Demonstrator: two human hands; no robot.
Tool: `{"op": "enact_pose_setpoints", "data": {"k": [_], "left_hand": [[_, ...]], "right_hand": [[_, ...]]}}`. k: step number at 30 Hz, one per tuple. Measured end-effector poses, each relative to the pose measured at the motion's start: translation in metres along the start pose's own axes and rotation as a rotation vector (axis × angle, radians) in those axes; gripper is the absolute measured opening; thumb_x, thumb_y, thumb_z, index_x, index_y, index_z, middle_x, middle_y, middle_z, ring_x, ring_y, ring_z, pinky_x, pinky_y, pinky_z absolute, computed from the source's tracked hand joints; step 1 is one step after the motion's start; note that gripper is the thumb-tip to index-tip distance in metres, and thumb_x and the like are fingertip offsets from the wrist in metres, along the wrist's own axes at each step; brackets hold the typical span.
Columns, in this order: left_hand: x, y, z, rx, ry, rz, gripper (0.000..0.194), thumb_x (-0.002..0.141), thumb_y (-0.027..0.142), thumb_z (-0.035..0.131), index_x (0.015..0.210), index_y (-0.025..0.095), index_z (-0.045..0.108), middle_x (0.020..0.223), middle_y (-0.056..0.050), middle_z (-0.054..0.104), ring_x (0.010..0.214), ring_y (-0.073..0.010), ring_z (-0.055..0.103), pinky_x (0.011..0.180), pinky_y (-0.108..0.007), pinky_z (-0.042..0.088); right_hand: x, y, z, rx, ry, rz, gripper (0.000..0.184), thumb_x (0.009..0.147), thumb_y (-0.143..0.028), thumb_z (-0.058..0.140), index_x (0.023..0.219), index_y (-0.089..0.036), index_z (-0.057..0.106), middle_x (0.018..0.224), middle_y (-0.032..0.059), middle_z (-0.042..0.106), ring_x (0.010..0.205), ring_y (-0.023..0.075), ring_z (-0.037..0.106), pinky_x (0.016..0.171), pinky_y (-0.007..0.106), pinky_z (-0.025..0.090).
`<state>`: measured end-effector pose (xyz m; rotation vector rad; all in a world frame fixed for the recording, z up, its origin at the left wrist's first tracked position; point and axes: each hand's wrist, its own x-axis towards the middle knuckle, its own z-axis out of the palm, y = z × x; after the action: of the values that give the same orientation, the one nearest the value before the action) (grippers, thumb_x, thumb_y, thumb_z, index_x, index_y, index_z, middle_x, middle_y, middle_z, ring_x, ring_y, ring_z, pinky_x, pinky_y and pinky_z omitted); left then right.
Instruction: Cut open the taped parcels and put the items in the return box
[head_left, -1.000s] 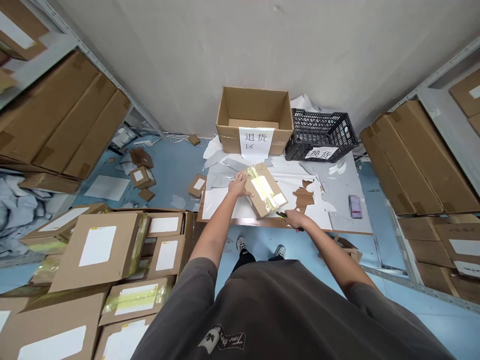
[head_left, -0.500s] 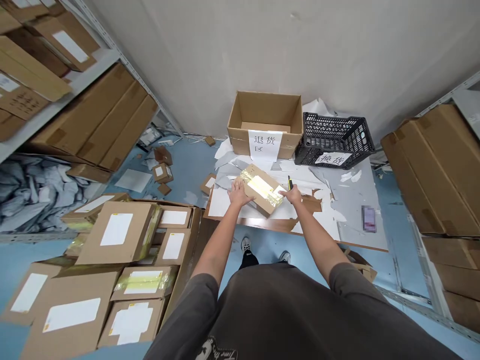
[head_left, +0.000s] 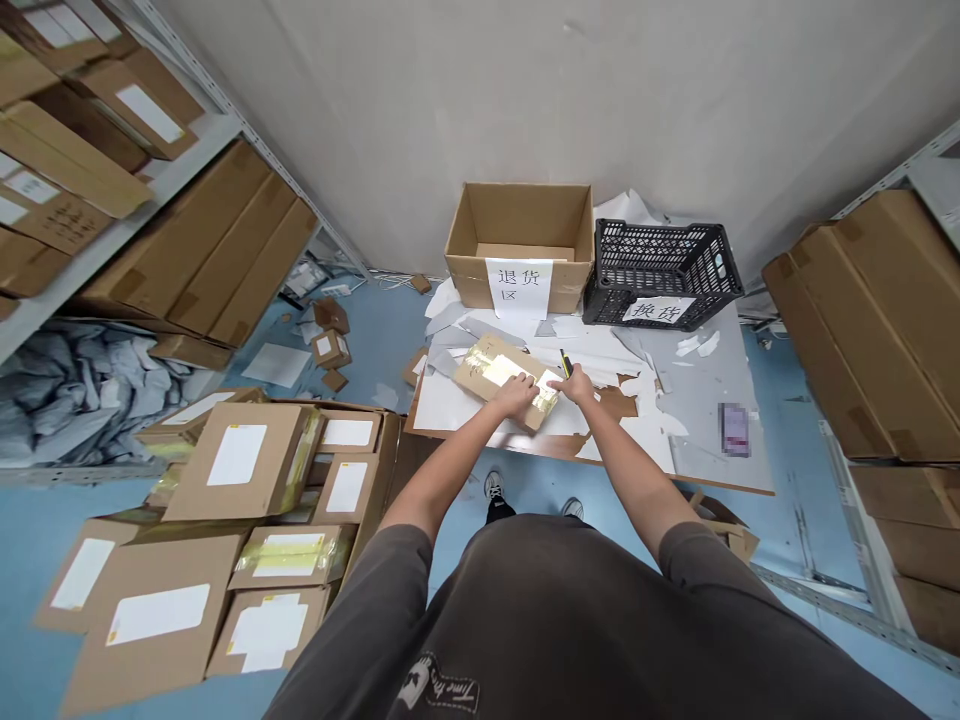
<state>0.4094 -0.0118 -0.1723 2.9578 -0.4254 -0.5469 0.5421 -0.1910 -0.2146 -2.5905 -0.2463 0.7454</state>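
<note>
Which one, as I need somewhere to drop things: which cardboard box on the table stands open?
The large box at the back, with the white sign on its front; the smaller box under the left hand is closed.

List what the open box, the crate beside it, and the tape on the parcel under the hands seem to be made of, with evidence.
Open box: matte cardboard, probably corrugated; plain brown, flat walls.
Crate: black plastic, likely moulded, slightly shiny; regular lattice openings.
Tape on the parcel: glossy, yellowish, see-through film, probably plastic; bright, crinkled highlights.
</note>
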Motion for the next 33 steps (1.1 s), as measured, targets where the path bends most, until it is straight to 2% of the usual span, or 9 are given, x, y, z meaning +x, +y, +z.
{"op": "enact_pose_setpoints", "data": {"k": [3, 5, 8, 10, 12, 15, 18, 24, 33], "left_hand": [[-0.002, 0.018, 0.008, -0.037, 0.015, -0.089, 0.080, 0.064, 0.044, 0.094, 0.133, 0.015, 0.065, 0.144, -0.022, 0.057, 0.134, -0.0399, 0.053, 0.112, -0.047, 0.046], [-0.003, 0.026, 0.015, -0.065, -0.003, -0.161, 0.090, 0.062, 0.043, 0.096, 0.141, 0.017, 0.060, 0.158, -0.023, 0.049, 0.145, -0.0415, 0.048, 0.118, -0.049, 0.042], [-0.005, 0.029, 0.022, -0.115, -0.051, -0.229, 0.108, 0.060, 0.042, 0.100, 0.152, 0.021, 0.048, 0.173, -0.024, 0.033, 0.158, -0.0443, 0.035, 0.126, -0.053, 0.033], [-0.005, 0.027, 0.023, -0.143, -0.069, -0.237, 0.113, 0.060, 0.041, 0.101, 0.155, 0.019, 0.044, 0.175, -0.026, 0.031, 0.161, -0.0455, 0.031, 0.128, -0.052, 0.030], [-0.004, 0.026, 0.022, -0.163, -0.070, -0.232, 0.116, 0.059, 0.041, 0.101, 0.155, 0.016, 0.042, 0.173, -0.028, 0.034, 0.161, -0.0462, 0.031, 0.128, -0.051, 0.030], [-0.003, 0.025, 0.018, -0.183, -0.049, -0.224, 0.116, 0.059, 0.042, 0.100, 0.155, 0.013, 0.040, 0.169, -0.030, 0.038, 0.160, -0.0461, 0.034, 0.128, -0.050, 0.031], [-0.004, 0.025, 0.016, -0.183, -0.045, -0.223, 0.113, 0.061, 0.042, 0.098, 0.154, 0.013, 0.039, 0.169, -0.030, 0.040, 0.160, -0.0455, 0.035, 0.127, -0.051, 0.032], [-0.005, 0.025, 0.013, -0.175, -0.063, -0.231, 0.113, 0.058, 0.044, 0.100, 0.150, 0.013, 0.042, 0.166, -0.031, 0.043, 0.158, -0.0447, 0.040, 0.126, -0.047, 0.036], [-0.005, 0.023, 0.017, -0.179, -0.041, -0.197, 0.122, 0.056, 0.040, 0.099, 0.158, 0.015, 0.036, 0.167, -0.028, 0.044, 0.159, -0.0452, 0.038, 0.127, -0.047, 0.037]], "right_hand": [[0.001, -0.006, -0.001, -0.015, -0.007, -0.004, 0.072, 0.079, -0.063, 0.089, 0.127, -0.022, 0.053, 0.124, 0.0176, 0.075, 0.115, 0.0361, 0.072, 0.087, 0.036, 0.054], [-0.002, -0.009, 0.000, 0.001, 0.002, -0.035, 0.069, 0.081, -0.063, 0.088, 0.125, -0.023, 0.053, 0.119, 0.0164, 0.076, 0.111, 0.0350, 0.073, 0.086, 0.035, 0.054], [-0.019, -0.003, -0.002, 0.141, -0.002, -0.123, 0.054, 0.096, -0.065, 0.070, 0.126, -0.024, 0.052, 0.100, 0.0095, 0.076, 0.090, 0.0287, 0.075, 0.077, 0.032, 0.055], [-0.038, 0.011, -0.006, 0.283, -0.088, -0.185, 0.044, 0.107, -0.066, 0.048, 0.124, -0.026, 0.053, 0.084, 0.0033, 0.072, 0.070, 0.0234, 0.071, 0.068, 0.030, 0.055], [-0.058, 0.031, -0.011, 0.371, -0.226, -0.222, 0.043, 0.110, -0.065, 0.035, 0.117, -0.027, 0.055, 0.075, -0.0005, 0.068, 0.058, 0.0204, 0.066, 0.061, 0.028, 0.054], [-0.080, 0.058, -0.016, 0.379, -0.394, -0.211, 0.041, 0.107, -0.065, 0.042, 0.108, -0.027, 0.057, 0.070, -0.0030, 0.066, 0.053, 0.0189, 0.064, 0.055, 0.026, 0.051], [-0.087, 0.071, -0.016, 0.345, -0.441, -0.205, 0.037, 0.106, -0.062, 0.046, 0.105, -0.026, 0.057, 0.062, -0.0063, 0.061, 0.047, 0.0170, 0.058, 0.052, 0.024, 0.047], [-0.086, 0.069, -0.020, 0.310, -0.481, -0.196, 0.038, 0.105, -0.063, 0.049, 0.097, -0.026, 0.054, 0.058, -0.0078, 0.057, 0.040, 0.0139, 0.048, 0.050, 0.024, 0.044], [-0.097, 0.068, -0.021, 0.347, -0.547, -0.173, 0.044, 0.103, -0.070, 0.050, 0.092, -0.027, 0.050, 0.058, -0.0068, 0.056, 0.041, 0.0143, 0.048, 0.047, 0.024, 0.044]]}}
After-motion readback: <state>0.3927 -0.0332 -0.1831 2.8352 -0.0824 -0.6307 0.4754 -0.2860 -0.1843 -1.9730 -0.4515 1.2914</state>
